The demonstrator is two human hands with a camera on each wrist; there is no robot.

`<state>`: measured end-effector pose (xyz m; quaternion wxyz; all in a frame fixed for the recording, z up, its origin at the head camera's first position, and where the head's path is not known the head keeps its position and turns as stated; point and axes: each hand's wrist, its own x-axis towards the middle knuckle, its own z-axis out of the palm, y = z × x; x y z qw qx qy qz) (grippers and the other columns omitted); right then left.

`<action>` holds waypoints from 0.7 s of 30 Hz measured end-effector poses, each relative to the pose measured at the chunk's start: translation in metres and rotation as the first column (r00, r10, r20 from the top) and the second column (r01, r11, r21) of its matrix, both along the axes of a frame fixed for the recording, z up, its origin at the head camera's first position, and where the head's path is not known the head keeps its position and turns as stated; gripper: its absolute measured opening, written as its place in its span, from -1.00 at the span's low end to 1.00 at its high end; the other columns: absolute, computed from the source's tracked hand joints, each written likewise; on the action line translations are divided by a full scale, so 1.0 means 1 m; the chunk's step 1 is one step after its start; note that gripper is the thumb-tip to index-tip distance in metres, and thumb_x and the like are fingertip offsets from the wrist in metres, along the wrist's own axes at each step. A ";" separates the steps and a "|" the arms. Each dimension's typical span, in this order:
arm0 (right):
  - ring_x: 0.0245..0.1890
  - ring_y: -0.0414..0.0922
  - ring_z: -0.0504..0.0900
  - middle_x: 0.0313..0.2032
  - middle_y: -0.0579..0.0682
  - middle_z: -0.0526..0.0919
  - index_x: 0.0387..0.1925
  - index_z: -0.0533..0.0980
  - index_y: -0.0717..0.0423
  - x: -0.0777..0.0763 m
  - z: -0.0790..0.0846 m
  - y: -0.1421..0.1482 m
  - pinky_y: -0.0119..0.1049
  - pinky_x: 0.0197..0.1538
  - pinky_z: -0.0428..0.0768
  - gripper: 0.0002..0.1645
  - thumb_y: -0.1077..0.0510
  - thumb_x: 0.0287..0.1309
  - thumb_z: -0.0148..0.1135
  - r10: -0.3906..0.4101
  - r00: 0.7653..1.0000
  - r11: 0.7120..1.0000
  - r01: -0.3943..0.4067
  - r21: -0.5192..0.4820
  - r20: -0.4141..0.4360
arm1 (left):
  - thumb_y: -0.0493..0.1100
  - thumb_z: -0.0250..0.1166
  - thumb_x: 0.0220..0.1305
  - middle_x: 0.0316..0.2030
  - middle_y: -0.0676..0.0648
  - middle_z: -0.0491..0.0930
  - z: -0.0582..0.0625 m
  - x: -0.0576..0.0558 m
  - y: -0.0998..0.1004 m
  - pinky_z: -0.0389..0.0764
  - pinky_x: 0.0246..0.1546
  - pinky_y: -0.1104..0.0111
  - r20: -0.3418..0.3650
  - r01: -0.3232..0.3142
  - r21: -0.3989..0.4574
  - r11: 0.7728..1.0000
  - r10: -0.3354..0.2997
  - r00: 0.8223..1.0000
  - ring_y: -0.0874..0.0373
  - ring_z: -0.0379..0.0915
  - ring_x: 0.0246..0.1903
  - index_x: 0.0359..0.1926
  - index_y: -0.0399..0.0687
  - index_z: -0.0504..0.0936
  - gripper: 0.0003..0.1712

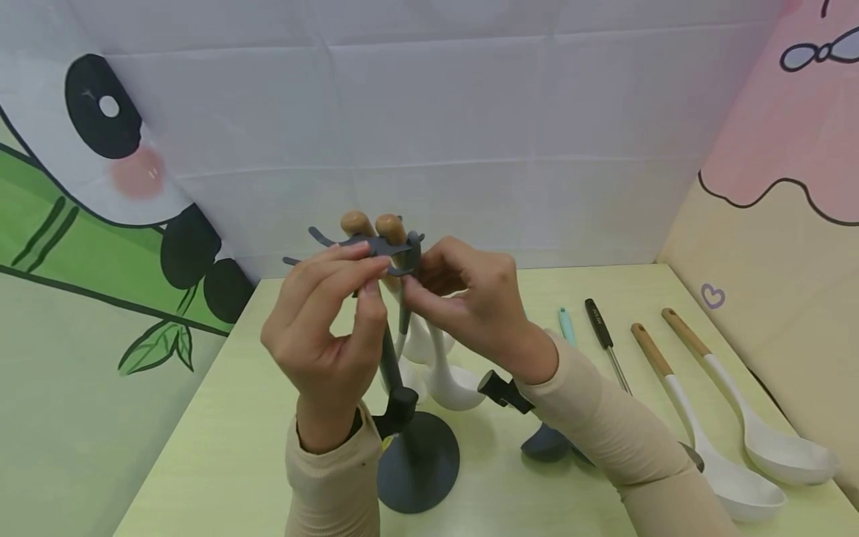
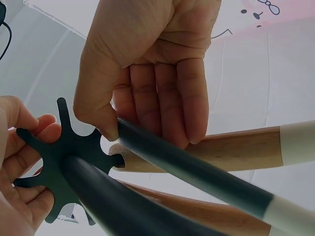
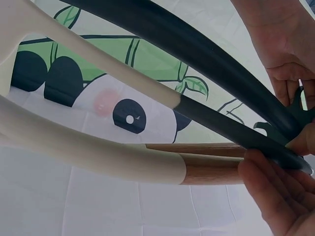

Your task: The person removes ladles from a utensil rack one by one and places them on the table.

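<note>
A dark grey utensil stand (image 1: 419,470) has a round base, a slanting pole and a hooked top plate (image 2: 78,152). My left hand (image 1: 329,321) holds the edge of that plate, with fingers behind it. Across from it, my right hand (image 1: 476,306) pinches the end of a dark grey handle (image 2: 192,169) beside the hooks. That handle runs into a white stem (image 3: 128,73); the utensil's head is only partly visible. Two wooden handles (image 1: 356,222) with white lower parts hang at the plate. White utensil heads (image 1: 456,388) hang behind the pole.
On the table's right lie two white utensils (image 1: 792,455) with wooden handles, a black-handled utensil (image 1: 597,324) and a teal handle (image 1: 567,324). A dark utensil head (image 1: 546,444) lies partly under my right forearm. A white cloth backdrop (image 1: 436,112) stands behind the table.
</note>
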<state>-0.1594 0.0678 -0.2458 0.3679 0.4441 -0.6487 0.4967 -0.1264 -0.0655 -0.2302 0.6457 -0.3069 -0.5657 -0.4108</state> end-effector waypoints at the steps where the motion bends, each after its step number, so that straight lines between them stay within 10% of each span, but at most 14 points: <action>1: -0.57 -0.27 0.63 -0.55 0.03 0.64 -0.52 0.48 0.29 0.000 0.000 0.000 -0.51 -0.50 0.58 -0.92 0.36 -0.12 0.24 0.001 1.000 1.000 -0.001 -0.001 0.002 | -0.28 0.14 0.06 -0.53 -0.17 0.64 0.000 0.000 0.000 0.60 -0.25 0.13 0.000 0.000 0.001 1.000 0.000 1.000 -0.05 0.59 -0.41 -0.51 -0.32 0.68 -0.78; 21: -0.62 -0.22 0.63 -0.58 0.07 0.64 -0.53 0.49 0.33 0.004 0.016 0.023 -0.39 -0.55 0.60 -0.96 0.41 -0.12 0.20 -0.031 0.998 0.994 0.036 -0.100 0.054 | -0.27 0.13 0.04 -0.55 -0.16 0.64 -0.001 -0.001 0.002 0.60 -0.26 0.13 -0.008 -0.013 0.027 1.000 0.014 1.000 -0.05 0.58 -0.44 -0.53 -0.31 0.68 -0.77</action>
